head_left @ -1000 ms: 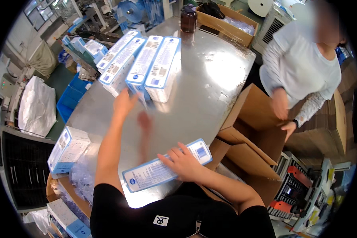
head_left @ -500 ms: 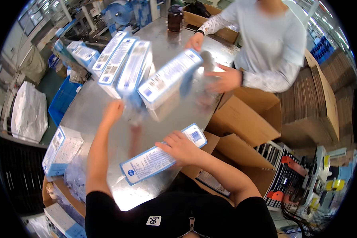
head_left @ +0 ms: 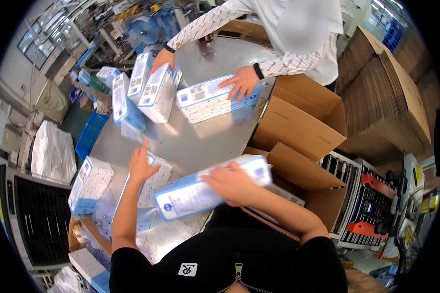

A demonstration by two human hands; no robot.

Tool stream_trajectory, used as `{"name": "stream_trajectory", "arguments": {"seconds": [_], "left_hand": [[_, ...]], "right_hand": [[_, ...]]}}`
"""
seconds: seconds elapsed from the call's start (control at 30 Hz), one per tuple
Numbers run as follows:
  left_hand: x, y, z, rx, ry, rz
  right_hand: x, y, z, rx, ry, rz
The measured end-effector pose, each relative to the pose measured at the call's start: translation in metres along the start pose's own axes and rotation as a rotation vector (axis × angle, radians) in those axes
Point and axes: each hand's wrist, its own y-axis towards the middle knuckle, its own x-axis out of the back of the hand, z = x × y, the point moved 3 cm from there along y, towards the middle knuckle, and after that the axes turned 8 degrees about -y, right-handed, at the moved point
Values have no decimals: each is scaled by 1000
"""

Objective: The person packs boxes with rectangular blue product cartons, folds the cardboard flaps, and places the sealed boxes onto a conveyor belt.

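My right hand (head_left: 233,184) is closed over a long white and blue carton (head_left: 188,199), slightly blurred, at the table's near edge. My left hand (head_left: 142,165) has its index finger stretched out and thumb apart. It is right beside another white and blue carton (head_left: 157,183), partly hidden behind my left forearm; whether they touch I cannot tell. Farther off, a co-worker's hand (head_left: 164,60) rests on an upright carton (head_left: 156,100), one of several grouped together. The co-worker's other hand (head_left: 244,82) lies on a carton (head_left: 210,110) near the table's right edge.
Open cardboard boxes (head_left: 298,124) stand along the right of the metal table (head_left: 181,156). Flattened cardboard (head_left: 386,97) is stacked behind them. A speckled carton (head_left: 94,183) stands at the left edge, above a box holding clear plastic bags (head_left: 102,217). A blue crate (head_left: 90,132) sits beyond.
The carton under my right hand has shifted right and tilted. A carton now stands by my left hand, which has come nearer. The co-worker's carton is down on the table, and one hand moved left.
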Motion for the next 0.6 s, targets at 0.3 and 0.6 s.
{"name": "stream_trajectory", "arguments": {"seconds": [0.3,0.6], "left_hand": [[-4,-53,-145,-1020,-96,82],[-22,10,-243,-1098,-87,289]], "right_hand": [[68,-399,-13,-1157,1241,-1260],[11,-432,55,-1063,1296,-2175]]}}
